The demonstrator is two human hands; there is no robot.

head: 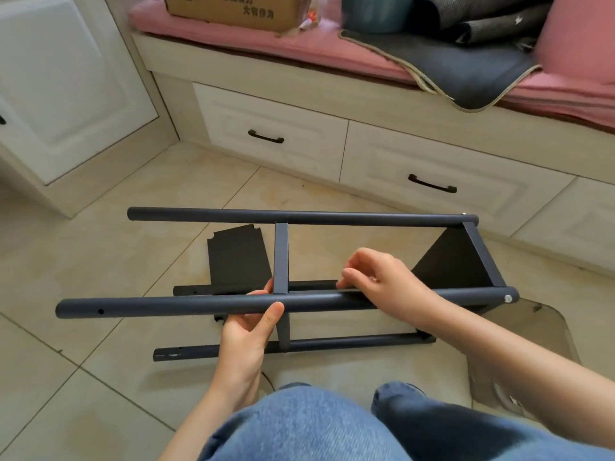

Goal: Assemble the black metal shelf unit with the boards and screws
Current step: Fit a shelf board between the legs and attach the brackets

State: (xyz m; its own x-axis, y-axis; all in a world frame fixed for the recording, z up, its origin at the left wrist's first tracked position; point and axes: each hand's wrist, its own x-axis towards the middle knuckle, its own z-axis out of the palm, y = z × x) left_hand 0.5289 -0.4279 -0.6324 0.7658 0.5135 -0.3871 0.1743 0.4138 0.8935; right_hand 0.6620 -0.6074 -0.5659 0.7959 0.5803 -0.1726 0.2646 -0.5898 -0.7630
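Note:
The dark metal shelf unit lies on its side on the tiled floor. Its near upper pole runs left to right. My left hand grips this pole from below, thumb on its front, beside a narrow crossbar that spans to the far pole. My right hand pinches something thin and silvery at the pole's top edge; what it is I cannot tell. A dark shelf board is fixed at the right end, with a screw in the pole's end. Another dark board lies behind the crossbar.
Two lower poles rest on the floor. A white drawer bench with a pink cushion, a cardboard box and grey cloth stands beyond. A clear plastic bag lies at right. My jeans-clad knees fill the bottom.

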